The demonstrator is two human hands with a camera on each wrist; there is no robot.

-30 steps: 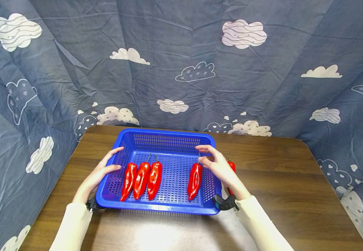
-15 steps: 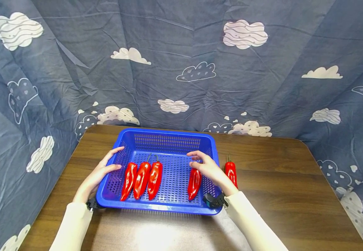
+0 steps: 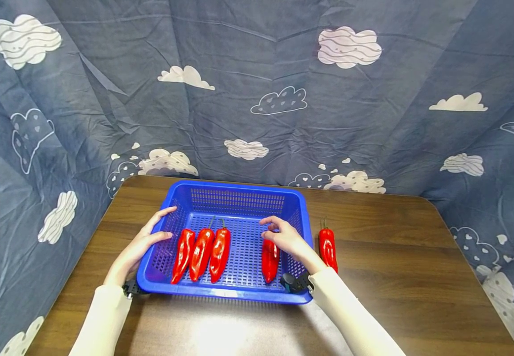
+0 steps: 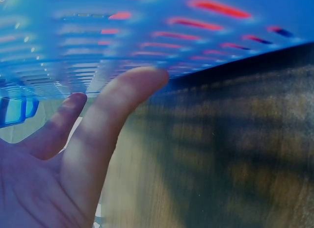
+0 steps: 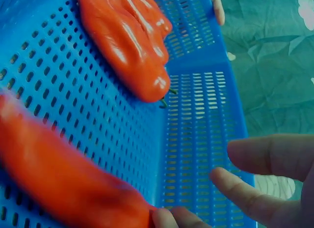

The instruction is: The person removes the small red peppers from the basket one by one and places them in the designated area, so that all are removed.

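Note:
A blue perforated plastic basket [image 3: 228, 292] stands on the table with long, shiny red peppers inside. Three of them, including a middle pepper [image 3: 201, 254], lie side by side in its left half. My left hand [image 3: 139, 247] rests on the basket's left side, fingers spread and fairly straight, also against the wall in the left wrist view. On the right, my right hand [image 3: 285, 237] reaches in and pinches a red pepper [image 3: 270, 262] at its stem end. The right wrist view shows fingertips [image 5: 164, 218] at that end of the pepper [image 5: 68, 179]; the stem is hidden.
Outside the basket, another red pepper [image 3: 327, 247] lies on the wooden table [image 3: 395, 277] to the right, partly behind the right forearm. A dark blue curtain with white clouds [image 3: 248, 74] hangs behind the table. Black straps circle both wrists.
My right hand has moved left and down to the right-hand pepper's top; that pepper has shifted slightly left. The pepper outside the basket has come more into view. My left hand stays put.

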